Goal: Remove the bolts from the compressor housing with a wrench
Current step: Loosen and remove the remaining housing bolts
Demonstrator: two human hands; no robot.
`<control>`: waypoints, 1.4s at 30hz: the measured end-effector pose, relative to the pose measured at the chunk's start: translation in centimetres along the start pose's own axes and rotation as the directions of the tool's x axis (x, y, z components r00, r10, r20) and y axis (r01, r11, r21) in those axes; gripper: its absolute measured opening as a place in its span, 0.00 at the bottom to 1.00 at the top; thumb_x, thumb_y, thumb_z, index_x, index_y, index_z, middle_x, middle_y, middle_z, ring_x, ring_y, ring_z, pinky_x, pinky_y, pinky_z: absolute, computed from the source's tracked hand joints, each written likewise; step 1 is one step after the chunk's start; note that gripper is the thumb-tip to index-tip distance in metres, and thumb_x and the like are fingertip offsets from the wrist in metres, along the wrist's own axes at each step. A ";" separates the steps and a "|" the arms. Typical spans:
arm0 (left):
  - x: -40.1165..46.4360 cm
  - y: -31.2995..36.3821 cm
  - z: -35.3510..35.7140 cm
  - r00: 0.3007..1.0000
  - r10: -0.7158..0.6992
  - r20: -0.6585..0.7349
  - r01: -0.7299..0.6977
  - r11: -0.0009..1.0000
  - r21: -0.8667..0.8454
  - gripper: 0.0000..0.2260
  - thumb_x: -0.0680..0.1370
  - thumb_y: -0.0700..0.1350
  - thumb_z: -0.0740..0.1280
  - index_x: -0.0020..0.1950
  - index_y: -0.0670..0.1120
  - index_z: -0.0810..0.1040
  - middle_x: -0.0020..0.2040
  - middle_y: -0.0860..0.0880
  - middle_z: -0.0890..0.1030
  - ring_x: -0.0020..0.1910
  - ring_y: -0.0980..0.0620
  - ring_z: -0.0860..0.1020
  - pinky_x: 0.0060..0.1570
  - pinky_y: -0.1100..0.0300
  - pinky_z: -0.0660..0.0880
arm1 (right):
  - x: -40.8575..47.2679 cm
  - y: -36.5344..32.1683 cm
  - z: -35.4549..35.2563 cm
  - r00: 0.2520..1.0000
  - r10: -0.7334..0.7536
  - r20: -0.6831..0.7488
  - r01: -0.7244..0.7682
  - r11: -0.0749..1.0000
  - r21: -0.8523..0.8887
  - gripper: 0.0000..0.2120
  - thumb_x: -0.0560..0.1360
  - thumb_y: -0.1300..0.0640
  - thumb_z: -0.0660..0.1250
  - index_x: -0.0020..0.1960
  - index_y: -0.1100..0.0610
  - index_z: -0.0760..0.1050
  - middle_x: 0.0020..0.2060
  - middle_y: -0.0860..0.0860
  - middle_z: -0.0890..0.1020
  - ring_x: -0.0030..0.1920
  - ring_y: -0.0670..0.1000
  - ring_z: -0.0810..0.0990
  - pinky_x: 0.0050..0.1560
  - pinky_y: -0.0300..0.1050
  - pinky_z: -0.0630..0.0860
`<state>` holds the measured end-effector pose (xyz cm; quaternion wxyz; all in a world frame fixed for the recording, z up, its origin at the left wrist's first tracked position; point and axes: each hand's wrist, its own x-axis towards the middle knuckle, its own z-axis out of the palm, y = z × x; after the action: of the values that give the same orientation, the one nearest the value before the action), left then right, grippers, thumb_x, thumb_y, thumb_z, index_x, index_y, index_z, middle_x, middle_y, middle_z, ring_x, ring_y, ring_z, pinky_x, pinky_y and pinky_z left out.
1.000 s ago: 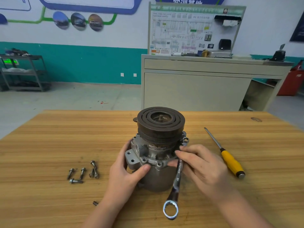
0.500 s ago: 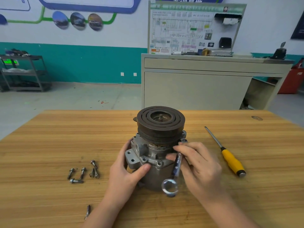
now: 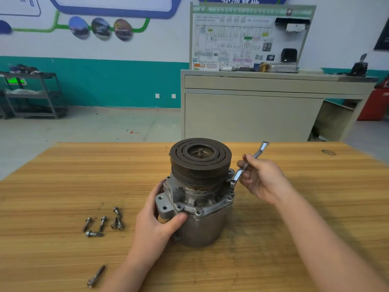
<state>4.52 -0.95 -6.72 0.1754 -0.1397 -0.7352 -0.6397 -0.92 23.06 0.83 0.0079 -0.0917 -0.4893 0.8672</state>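
Note:
The compressor housing [image 3: 202,220] stands upright on the wooden table [image 3: 52,186], with its dark pulley [image 3: 200,159] on top. My left hand [image 3: 155,226] grips the housing's left side, thumb on the flange. My right hand [image 3: 261,180] holds a silver ring wrench [image 3: 248,163] by its shaft. The wrench's lower ring sits at the flange's right edge over a bolt, and its other end points up and to the right. Several removed bolts [image 3: 103,222] lie left of the housing. One more bolt [image 3: 95,277] lies near the front edge.
A beige workbench [image 3: 252,114] with a wiring diagram board [image 3: 248,39] stands behind the table. A metal shelf cart [image 3: 31,93] is at the far left wall, and a red object [image 3: 376,102] at the far right.
My right hand has swung the wrench from pointing down toward me to pointing up and to the right, moving round the housing's right side. The screwdriver is no longer in view. My left hand stays.

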 end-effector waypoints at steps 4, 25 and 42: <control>0.1 -0.1 -0.1 1.000 -0.005 0.001 0.005 1.000 -0.007 0.34 0.59 0.60 0.73 0.64 0.65 0.65 0.56 0.74 0.75 0.56 0.73 0.73 0.49 0.81 0.67 | -0.4 -1.0 0.0 0.995 -0.066 0.069 0.056 0.989 0.134 0.11 0.83 0.57 0.55 0.43 0.58 0.69 0.29 0.53 0.79 0.22 0.46 0.74 0.21 0.35 0.70; -0.1 -0.3 -0.1 1.000 -0.013 0.013 0.013 1.000 -0.003 0.34 0.60 0.62 0.73 0.64 0.66 0.65 0.58 0.73 0.75 0.58 0.71 0.73 0.50 0.79 0.68 | -6.5 5.5 -0.9 0.019 -0.728 0.686 0.814 -0.387 -0.434 0.07 0.74 0.61 0.69 0.49 0.63 0.74 0.42 0.61 0.82 0.47 0.46 0.79 0.54 0.30 0.75; 0.1 -0.1 -0.4 0.999 -0.003 0.037 0.003 1.000 0.011 0.35 0.59 0.61 0.73 0.64 0.66 0.64 0.55 0.76 0.74 0.56 0.75 0.72 0.47 0.82 0.66 | 1.7 -1.5 0.8 0.983 0.034 0.180 0.002 0.981 -0.194 0.11 0.83 0.56 0.53 0.44 0.57 0.67 0.26 0.52 0.78 0.19 0.46 0.70 0.17 0.35 0.66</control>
<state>4.43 -1.33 -6.76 0.1614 -0.1497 -0.7420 -0.6332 -2.84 23.36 2.22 -0.0529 -0.0161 -0.5690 0.8205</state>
